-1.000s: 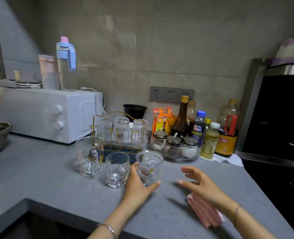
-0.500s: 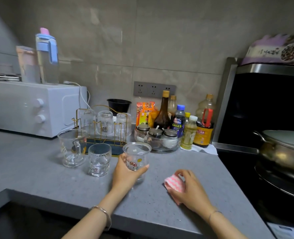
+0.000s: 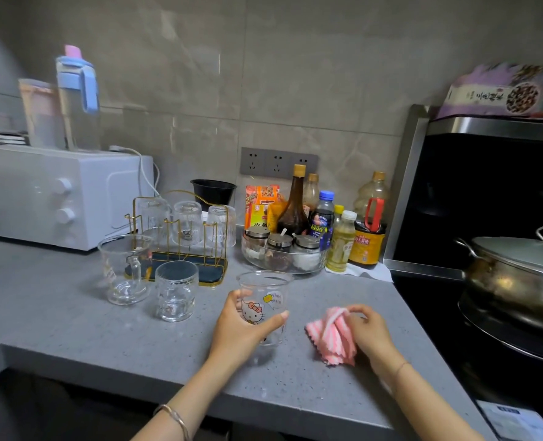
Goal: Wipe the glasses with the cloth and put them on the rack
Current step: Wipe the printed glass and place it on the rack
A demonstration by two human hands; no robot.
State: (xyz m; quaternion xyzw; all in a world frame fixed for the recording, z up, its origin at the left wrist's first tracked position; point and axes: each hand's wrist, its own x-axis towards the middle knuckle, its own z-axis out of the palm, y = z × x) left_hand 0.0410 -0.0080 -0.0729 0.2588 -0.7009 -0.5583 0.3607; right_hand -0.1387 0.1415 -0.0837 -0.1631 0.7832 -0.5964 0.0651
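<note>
A: Far left?
B: White oven (image 3: 57, 198) against the wall. Ahead of it, a handled mug (image 3: 125, 268) upright on the grey counter (image 3: 57, 313), just beside the gold wire rack (image 3: 206, 273). Three ribbed glasses (image 3: 187, 222) upturned on its pegs.

A: Next along?
B: Short tumbler (image 3: 176, 289), upright, in front of the rack, near the mug but apart.

A: Hands?
B: Left hand (image 3: 238, 332): thumb and fingers wrapped round the cartoon-printed glass (image 3: 270, 294), upright. Cannot tell if its base touches the counter. Right hand (image 3: 372, 332): fingers curled, pinching the bunched pink striped cloth (image 3: 332, 338), whose lower edge lies on the counter. Cloth and glass apart.

A: Beyond?
B: Glass bowl (image 3: 295, 265) of jars, bottles (image 3: 295, 205) behind. Lidded steel pot (image 3: 512, 281) far right.
</note>
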